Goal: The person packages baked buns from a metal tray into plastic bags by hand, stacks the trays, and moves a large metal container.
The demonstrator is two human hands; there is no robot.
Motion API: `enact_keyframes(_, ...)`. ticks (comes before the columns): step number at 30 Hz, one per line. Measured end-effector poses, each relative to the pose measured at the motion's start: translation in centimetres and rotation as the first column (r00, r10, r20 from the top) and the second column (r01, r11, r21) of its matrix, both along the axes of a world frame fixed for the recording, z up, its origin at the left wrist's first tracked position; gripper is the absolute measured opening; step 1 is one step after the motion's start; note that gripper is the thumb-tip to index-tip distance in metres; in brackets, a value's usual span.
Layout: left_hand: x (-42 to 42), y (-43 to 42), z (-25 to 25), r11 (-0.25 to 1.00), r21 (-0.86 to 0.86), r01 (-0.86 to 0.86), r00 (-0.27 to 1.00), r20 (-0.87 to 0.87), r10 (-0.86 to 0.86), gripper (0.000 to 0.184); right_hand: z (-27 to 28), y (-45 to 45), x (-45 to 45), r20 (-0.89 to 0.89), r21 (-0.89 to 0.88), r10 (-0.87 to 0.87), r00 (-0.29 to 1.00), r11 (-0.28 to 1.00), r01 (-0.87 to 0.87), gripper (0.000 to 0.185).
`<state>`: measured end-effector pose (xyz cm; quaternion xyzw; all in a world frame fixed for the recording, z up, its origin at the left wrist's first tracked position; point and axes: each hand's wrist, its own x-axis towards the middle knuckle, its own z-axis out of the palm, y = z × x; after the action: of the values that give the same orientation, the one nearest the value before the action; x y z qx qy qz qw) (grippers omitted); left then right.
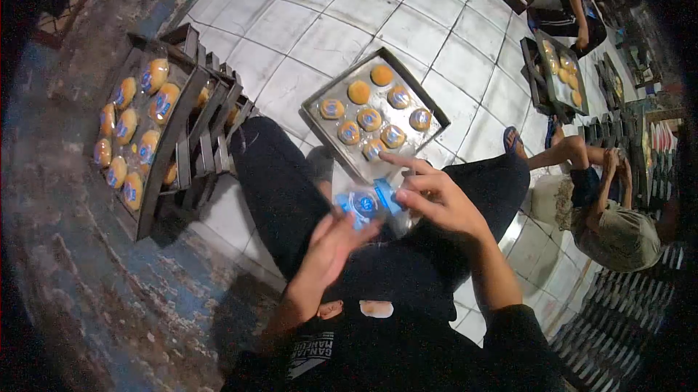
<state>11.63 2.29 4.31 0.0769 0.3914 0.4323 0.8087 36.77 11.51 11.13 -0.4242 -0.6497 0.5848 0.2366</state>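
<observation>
A clear plastic wrapper (366, 204) with blue print is stretched between my hands above my lap. My left hand (329, 247), smeared by motion, grips its near left side. At the wrapper's blue right end, my right hand (442, 201) pinches the edge with the thumb, while its index finger points out toward the tray. Whether a bun lies inside the wrapper I cannot tell. Just beyond, a metal baking tray (327, 138) holds round golden buns. Several are in clear wrappers with blue print, such as the nearest wrapped bun (374, 149); two at the back, including one bare bun (358, 92), look unwrapped.
On my left stands a stack of trays (190, 116), its top one tilted and full of wrapped buns (161, 103). White floor tiles (291, 21) lie ahead. At right sit a person (618, 236) and, farther off, another person (574, 10) beside more bun trays (560, 76).
</observation>
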Motion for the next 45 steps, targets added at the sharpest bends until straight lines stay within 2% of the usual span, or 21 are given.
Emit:
enact_keyframes(3, 0.0, 2.0, 0.6, 0.998, 0.000, 0.059, 0.998, -0.026, -0.059, 0.033, -0.7, 1.1, 0.0, -0.143, -0.008, -0.158, 0.977, 0.987, 0.159, 0.030)
enact_keyframes(5, -1.0, 3.1, 0.6, 0.975, 0.202, 0.087, 0.904, -0.427, 0.008, 0.025, -1.4, 2.2, 0.1, -0.238, -0.033, -0.410, 0.881, 0.910, 0.414, 0.038)
enact_keyframes(6, -1.6, 3.7, 0.8, 0.977, 0.198, 0.082, 0.903, -0.429, 0.011, 0.025, -1.4, 2.9, 0.1, -0.216, -0.114, -0.530, 0.820, 0.848, 0.518, 0.042)
enact_keyframes(10, -4.5, 6.5, 1.4, 0.981, 0.189, 0.054, 0.810, -0.582, 0.068, 0.021, -3.8, 5.8, -2.0, -0.228, -0.193, -0.534, 0.814, 0.844, 0.500, 0.045)
enact_keyframes(12, -6.5, 7.6, 1.0, 0.986, 0.141, 0.084, 0.630, -0.774, 0.057, 0.021, -4.5, 8.0, -3.4, -0.250, -0.244, -0.494, 0.833, 0.864, 0.440, 0.046)
enact_keyframes(14, -7.5, 8.6, 2.0, 0.958, 0.285, -0.019, 0.692, -0.688, 0.218, 0.022, -7.1, 11.2, -4.4, -0.307, -0.278, -0.336, 0.890, 0.926, 0.254, 0.040)
enact_keyframes(18, -9.4, 11.3, 0.2, 0.963, 0.261, -0.073, 0.477, -0.839, 0.263, 0.016, -20.1, 19.4, -6.4, -0.197, -0.326, -0.227, 0.954, 0.933, 0.154, 0.039)
enact_keyframes(22, -10.8, 11.0, -1.9, 0.981, 0.165, 0.102, 0.298, -0.946, 0.128, 0.020, -39.2, 27.1, -4.5, 0.329, -0.281, -0.167, 0.929, 0.922, 0.265, 0.070)
enact_keyframes(23, -11.5, 8.3, -3.8, 0.953, 0.154, -0.261, 0.601, -0.747, 0.285, 0.021, -43.4, 28.9, -4.1, 0.379, -0.125, -0.239, 0.894, 0.944, 0.305, 0.076)
enact_keyframes(25, -12.5, 6.5, -6.1, 0.823, -0.001, -0.568, 0.729, -0.465, 0.503, 0.024, -51.0, 32.8, -3.0, 0.402, 0.094, -0.340, 0.850, 0.939, 0.331, 0.080)
enact_keyframes(28, -13.7, 7.2, -5.2, 0.988, 0.035, -0.152, 0.351, -0.932, 0.087, 0.049, -55.5, 36.7, -2.7, 0.506, 0.144, -0.418, 0.754, 0.903, 0.404, 0.074)
enact_keyframes(30, -13.6, 8.3, -4.0, 0.995, -0.072, 0.062, 0.028, -0.997, -0.074, 0.063, -57.9, 37.4, -3.3, 0.609, 0.029, -0.318, 0.726, 0.925, 0.380, 0.069)
enact_keyframes(31, -13.5, 9.1, -3.4, 0.985, -0.122, 0.122, -0.092, -0.990, -0.111, 0.067, -57.9, 36.6, -4.3, 0.639, 0.152, -0.383, 0.668, 0.913, 0.378, 0.067)
enact_keyframes(32, -12.8, 10.0, -2.6, 0.984, -0.099, 0.145, -0.025, -0.995, -0.096, 0.057, -57.2, 35.6, -5.1, 0.656, 0.279, -0.453, 0.603, 0.889, 0.364, 0.066)
enact_keyframes(34, -11.0, 12.2, -1.2, 0.981, -0.037, 0.191, 0.110, -0.992, -0.059, 0.036, -53.5, 34.6, -6.5, 0.619, 0.156, -0.421, 0.663, 0.893, 0.422, 0.062)
enact_keyframes(36, -10.2, 13.6, -0.5, 0.975, 0.010, 0.222, 0.209, -0.977, -0.037, 0.021, -50.3, 32.6, -7.7, 0.306, 0.095, -0.499, 0.811, 0.863, 0.496, 0.062)
enact_keyframes(37, -10.1, 14.0, -0.3, 0.973, 0.024, 0.231, 0.241, -0.970, -0.034, 0.017, -48.5, 31.3, -8.6, 0.306, 0.091, -0.498, 0.811, 0.864, 0.496, 0.062)
enact_keyframes(39, -9.8, 14.6, -0.9, 0.973, 0.191, 0.132, 0.268, -0.952, 0.150, 0.011, -42.9, 30.0, -9.5, -0.114, -0.122, -0.622, 0.775, 0.783, 0.610, 0.064)
enact_keyframes(40, -9.4, 15.0, -1.0, 0.971, 0.202, 0.128, 0.273, -0.948, 0.161, 0.011, -36.0, 28.9, -9.5, -0.159, -0.430, -0.607, 0.778, 0.752, 0.499, 0.068)
enact_keyframes(42, -8.6, 15.6, -1.1, 0.971, 0.214, -0.104, 0.490, -0.839, 0.237, 0.008, -28.4, 25.7, -8.6, -0.395, -0.604, -0.556, 0.732, 0.757, 0.249, 0.066)
enact_keyframes(45, -8.7, 15.3, -1.3, 0.943, 0.312, -0.117, 0.554, -0.768, 0.323, 0.013, -17.7, 20.7, -6.6, -0.488, -0.522, -0.449, 0.748, 0.837, 0.162, 0.068)
